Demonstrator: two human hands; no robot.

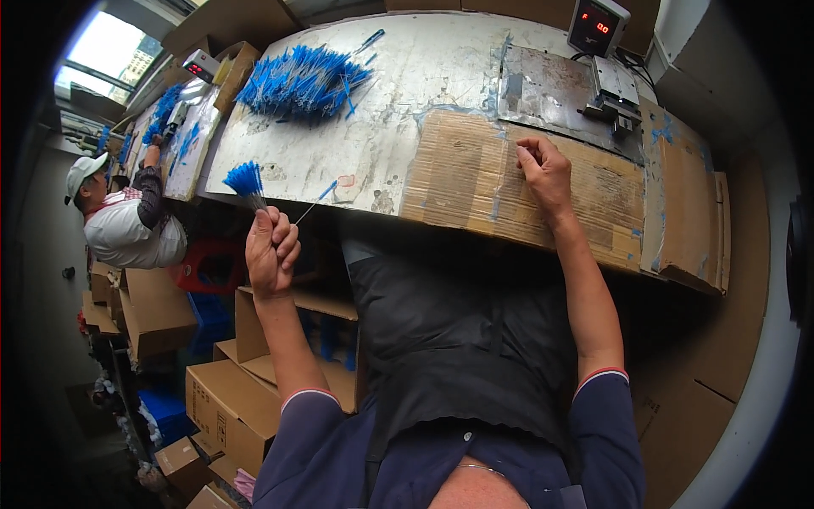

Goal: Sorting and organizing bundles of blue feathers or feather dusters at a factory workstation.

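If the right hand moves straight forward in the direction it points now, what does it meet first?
The right hand rests on the cardboard sheet, fingers curled, pointing away from the body. Going straight on, it would likely first reach the bare metal plate; the small machine stands off to its right. Depth is uncertain.

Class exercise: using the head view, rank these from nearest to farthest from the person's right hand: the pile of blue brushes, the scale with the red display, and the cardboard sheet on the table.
1. Cardboard sheet: directly under the right hand, which rests on it.
2. Scale with the red display: beyond the hand, slightly to its right, at the table's far edge.
3. Pile of blue brushes: far across the table, to the left.
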